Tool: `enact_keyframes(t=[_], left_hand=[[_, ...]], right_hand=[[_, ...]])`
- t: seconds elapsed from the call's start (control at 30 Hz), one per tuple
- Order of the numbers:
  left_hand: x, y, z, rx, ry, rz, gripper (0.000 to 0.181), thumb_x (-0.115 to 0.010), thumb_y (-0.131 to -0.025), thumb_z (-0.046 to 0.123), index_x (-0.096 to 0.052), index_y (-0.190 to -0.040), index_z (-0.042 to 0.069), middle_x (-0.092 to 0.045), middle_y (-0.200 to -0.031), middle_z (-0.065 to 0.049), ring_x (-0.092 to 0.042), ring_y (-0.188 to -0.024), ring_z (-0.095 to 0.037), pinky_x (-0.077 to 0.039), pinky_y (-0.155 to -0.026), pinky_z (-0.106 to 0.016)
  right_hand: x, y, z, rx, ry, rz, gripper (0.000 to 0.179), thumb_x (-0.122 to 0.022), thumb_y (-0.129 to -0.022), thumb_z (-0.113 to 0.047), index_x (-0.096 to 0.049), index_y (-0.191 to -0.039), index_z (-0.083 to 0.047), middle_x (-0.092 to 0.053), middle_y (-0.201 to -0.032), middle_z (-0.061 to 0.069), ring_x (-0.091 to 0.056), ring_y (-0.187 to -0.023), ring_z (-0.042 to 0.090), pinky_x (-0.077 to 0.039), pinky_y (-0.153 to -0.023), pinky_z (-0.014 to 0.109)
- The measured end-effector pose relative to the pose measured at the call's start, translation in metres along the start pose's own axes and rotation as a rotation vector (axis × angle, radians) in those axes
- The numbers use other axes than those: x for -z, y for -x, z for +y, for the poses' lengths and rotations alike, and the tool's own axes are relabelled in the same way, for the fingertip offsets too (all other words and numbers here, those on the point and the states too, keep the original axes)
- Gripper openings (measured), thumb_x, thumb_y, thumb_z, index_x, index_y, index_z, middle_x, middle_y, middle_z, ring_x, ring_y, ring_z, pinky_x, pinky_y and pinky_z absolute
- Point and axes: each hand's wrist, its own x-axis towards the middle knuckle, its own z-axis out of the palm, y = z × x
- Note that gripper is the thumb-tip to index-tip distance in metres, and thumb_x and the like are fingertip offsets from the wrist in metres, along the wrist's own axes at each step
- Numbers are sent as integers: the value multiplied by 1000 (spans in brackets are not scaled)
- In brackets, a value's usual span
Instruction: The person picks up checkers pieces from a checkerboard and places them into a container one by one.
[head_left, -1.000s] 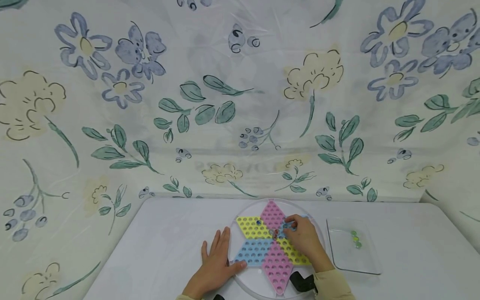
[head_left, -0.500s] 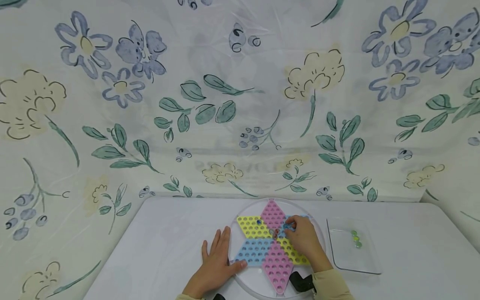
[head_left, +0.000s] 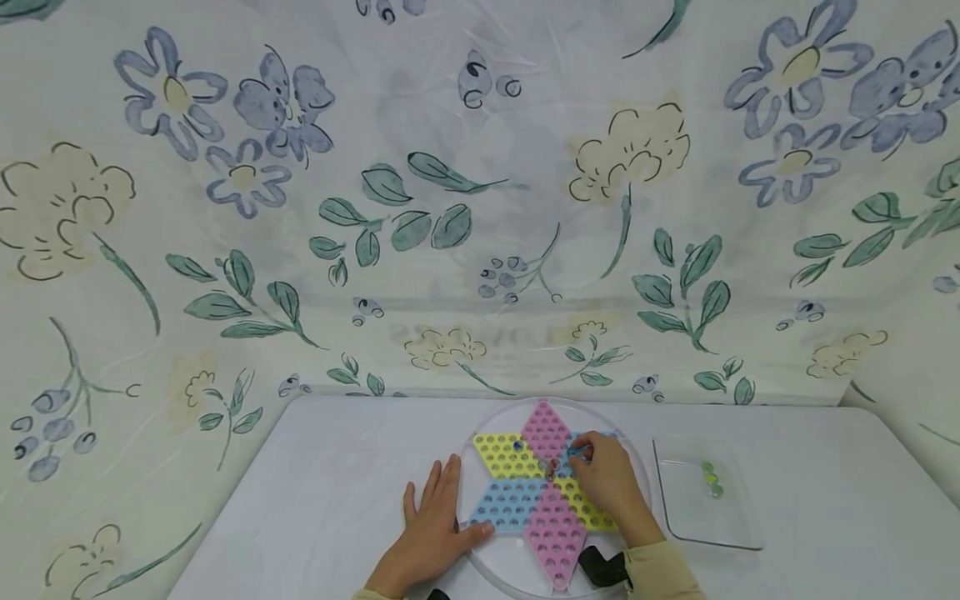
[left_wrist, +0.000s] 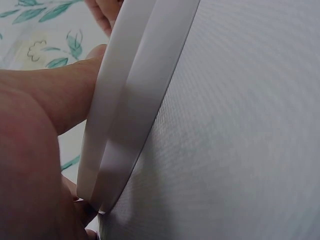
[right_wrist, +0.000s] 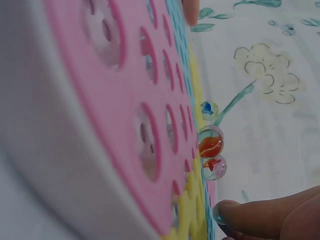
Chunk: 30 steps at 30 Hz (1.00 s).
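While one hand steadies, the other works small glass

As I read my feeds, the step in hand looks like setting or picking a marble somewhere on the star board [head_left: 555, 533], which lies on the white table [head_left: 352, 467]; which of the two, I cannot say. The right hand [head_left: 606, 477] bends over the far blue section [head_left: 566, 463], fingertips drawn in close together. The left hand [head_left: 427, 532] lies well apart from it, fingers straight beside the board and left thumb [head_left: 477, 532] over its edge. I'd say the next move calls for a small, careful fingertip motion, without nudging neighbours.

From the head view I get the layout: a blue marble [head_left: 517, 445] on the far yellow section [head_left: 491, 460] and green marbles [head_left: 712, 479] in a clear tray [head_left: 690, 525] right of the board; neither wrist view gives me that tray. Only the right wrist view shows how red-streaked marbles [right_wrist: 211, 142] stand proud of the surface, and a teal glint [right_wrist: 220, 213] at the tip of the right thumb [right_wrist: 260, 215]; whether that is pinched glass or a nail, I can't tell. The left wrist view adds the pale rim [left_wrist: 142, 75] side-on, the left thumb against it.
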Motion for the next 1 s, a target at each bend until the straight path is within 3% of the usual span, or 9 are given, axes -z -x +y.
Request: enact_keyframes(t=[0.43,1.0], left_hand=[[0,1,1,-16,2,7,109,-70,-88,54,-14,-157,-8,-14,-164,-25,0,-152,-45,17,-110,-68],[-1,-2,1,-20,-15,23,108,-71,-88,53,-14,-157,-8,-15,-164,-26,-1,-152,-45,15,-110,-69]], right_hand=[[1,1,-4,-22,17,10,25,-64,-95,-11,-65,-117,2,-59,-93,9,-52,-82,22,-49,-73,39],[11,7,-9,55,-20,51,23,-66,-95,-11,-66,-114,2,-59,-90,7,-51,-76,19,-45,-67,33]])
